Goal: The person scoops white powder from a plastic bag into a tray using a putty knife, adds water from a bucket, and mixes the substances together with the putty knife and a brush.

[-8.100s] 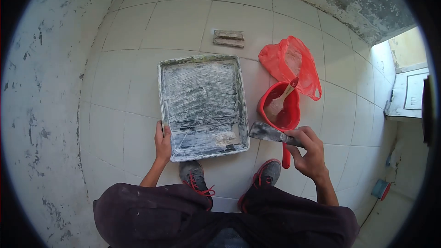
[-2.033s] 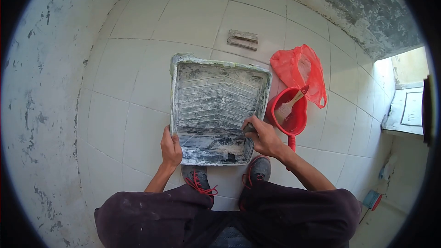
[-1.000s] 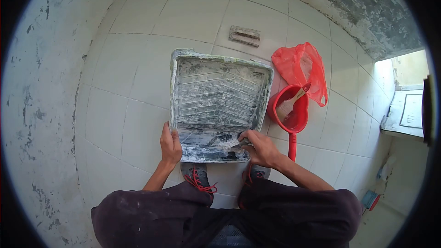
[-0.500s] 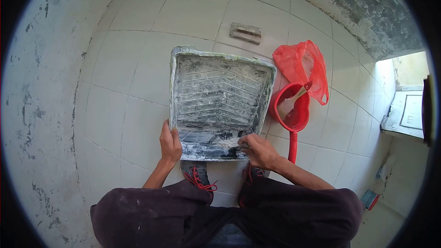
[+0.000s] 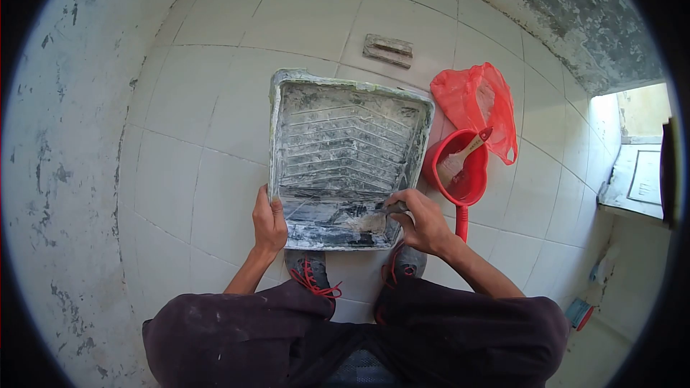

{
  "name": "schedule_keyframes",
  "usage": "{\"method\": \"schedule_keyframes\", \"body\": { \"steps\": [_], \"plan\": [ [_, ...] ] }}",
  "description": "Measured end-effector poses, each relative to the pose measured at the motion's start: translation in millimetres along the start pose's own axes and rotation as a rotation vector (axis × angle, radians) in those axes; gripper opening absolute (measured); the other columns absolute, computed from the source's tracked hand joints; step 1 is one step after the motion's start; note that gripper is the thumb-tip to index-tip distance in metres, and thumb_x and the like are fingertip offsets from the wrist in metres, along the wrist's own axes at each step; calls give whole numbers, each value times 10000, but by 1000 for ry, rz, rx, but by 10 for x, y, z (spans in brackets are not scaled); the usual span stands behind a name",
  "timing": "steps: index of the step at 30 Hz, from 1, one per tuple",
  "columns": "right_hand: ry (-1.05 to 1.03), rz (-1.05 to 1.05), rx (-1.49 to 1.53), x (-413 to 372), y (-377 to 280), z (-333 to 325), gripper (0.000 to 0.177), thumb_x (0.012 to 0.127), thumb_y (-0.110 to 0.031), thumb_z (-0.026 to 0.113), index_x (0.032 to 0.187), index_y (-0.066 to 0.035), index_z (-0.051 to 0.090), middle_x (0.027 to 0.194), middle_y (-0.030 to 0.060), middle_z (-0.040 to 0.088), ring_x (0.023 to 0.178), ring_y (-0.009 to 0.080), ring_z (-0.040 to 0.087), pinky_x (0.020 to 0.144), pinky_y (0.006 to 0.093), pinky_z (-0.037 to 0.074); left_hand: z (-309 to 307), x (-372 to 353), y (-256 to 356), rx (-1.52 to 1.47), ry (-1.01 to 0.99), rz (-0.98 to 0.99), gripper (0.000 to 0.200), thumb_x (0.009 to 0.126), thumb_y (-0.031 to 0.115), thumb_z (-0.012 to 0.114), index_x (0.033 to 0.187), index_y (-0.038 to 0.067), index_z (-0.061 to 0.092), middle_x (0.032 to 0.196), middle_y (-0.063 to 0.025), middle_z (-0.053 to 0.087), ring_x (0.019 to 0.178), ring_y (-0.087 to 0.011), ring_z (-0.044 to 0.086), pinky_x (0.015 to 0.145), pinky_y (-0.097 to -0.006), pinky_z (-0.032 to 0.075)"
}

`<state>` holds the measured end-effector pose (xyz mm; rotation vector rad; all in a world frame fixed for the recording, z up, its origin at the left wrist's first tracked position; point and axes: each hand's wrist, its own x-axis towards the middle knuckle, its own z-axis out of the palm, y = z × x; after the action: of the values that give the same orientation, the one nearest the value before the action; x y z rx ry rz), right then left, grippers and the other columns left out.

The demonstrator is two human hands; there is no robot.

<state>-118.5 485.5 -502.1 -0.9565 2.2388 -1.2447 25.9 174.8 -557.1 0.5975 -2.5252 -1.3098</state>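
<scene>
A paint tray (image 5: 348,136), crusted with dried whitish paint, lies in front of me with its deep end nearest my shoes. My left hand (image 5: 269,226) grips the tray's left rim near the lower corner, thumb on top. At the lower right of the tray, my right hand (image 5: 422,224) is closed on a small scraper (image 5: 388,210), whose blade touches a patch of pale paste (image 5: 368,223) in the deep end. The fingers partly hide the scraper.
Right of the tray stands a red dipper (image 5: 462,190) with a brush (image 5: 460,158) in it, beside a red plastic bag (image 5: 478,100). Beyond the tray lies a trowel (image 5: 388,50). A blue-and-red container (image 5: 578,313) lies far right; a wall (image 5: 65,172) rises at left.
My right hand has moved right and slightly up, and more of the scraper shows. My left hand keeps its grip on the tray.
</scene>
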Motion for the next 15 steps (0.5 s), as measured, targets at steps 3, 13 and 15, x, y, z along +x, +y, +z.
{"method": "schedule_keyframes", "body": {
  "steps": [3, 13, 15],
  "plan": [
    [-80, 107, 64, -17, 133, 97, 356, 825, 58, 697, 1140, -47, 568, 1032, 155, 647, 977, 392, 645, 833, 467, 518, 8, 5, 24, -21, 2, 15, 461, 1124, 313, 365, 1294, -82, 531, 1055, -287, 652, 955, -433, 657, 858, -463, 504],
    [-146, -3, -34, -132, 41, 124, 378, 807, 51, 699, 1147, -37, 559, 1040, 163, 642, 990, 397, 648, 829, 461, 526, -11, 10, 53, -28, -11, -2, 443, 1123, 292, 370, 1302, -81, 528, 1064, -283, 652, 948, -433, 654, 858, -458, 504],
    [-137, 31, -14, -111, 39, 117, 382, 804, 48, 703, 1146, -40, 557, 1048, 163, 641, 998, 396, 648, 833, 466, 528, -13, 19, 49, -20, -5, 23, 442, 1121, 290, 373, 1304, -82, 527, 1068, -284, 652, 950, -433, 655, 861, -457, 505]
  ]
}}
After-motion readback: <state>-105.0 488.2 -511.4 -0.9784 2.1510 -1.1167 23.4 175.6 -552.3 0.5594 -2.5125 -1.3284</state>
